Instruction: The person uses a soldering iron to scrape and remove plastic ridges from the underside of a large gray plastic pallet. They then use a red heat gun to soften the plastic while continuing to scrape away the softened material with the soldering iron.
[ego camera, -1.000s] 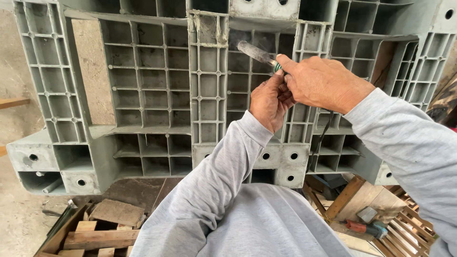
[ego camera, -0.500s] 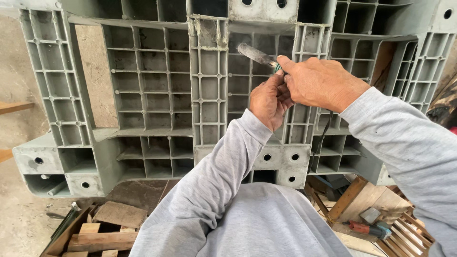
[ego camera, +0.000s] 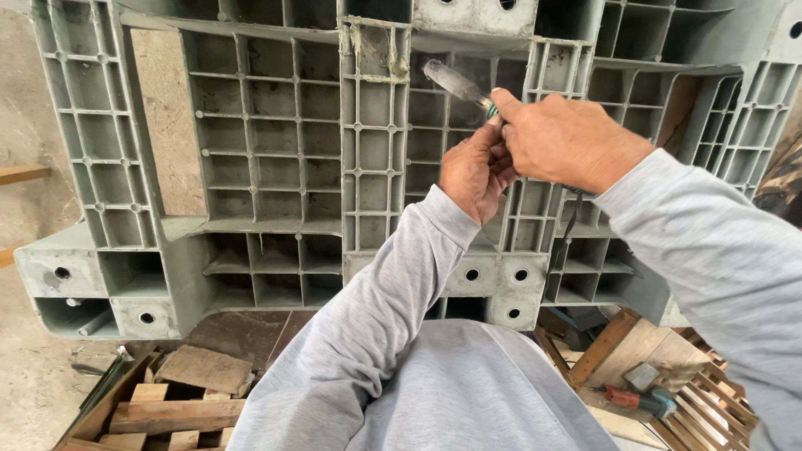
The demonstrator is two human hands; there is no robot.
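Note:
A large grey plastic pallet (ego camera: 276, 150) with a ribbed grid underside stands on edge in front of me. My right hand (ego camera: 568, 138) grips a chisel-like tool (ego camera: 458, 83) with a flat metal blade and a green band at the handle, its blade pointing up-left against the pallet's ribs. My left hand (ego camera: 474, 171) sits just below and left of the right hand, fingers curled at the tool's shaft near the pallet. Both arms wear grey long sleeves.
Wooden blocks and a wooden pallet (ego camera: 167, 401) lie at the lower left on the concrete floor. At the lower right are wooden slats and a hammer-like tool with a red and teal handle (ego camera: 639, 397). A wooden plank (ego camera: 21, 174) shows at the left edge.
The hands and the tool stay at the same spot on the pallet. The view has shifted very slightly; nothing else moved.

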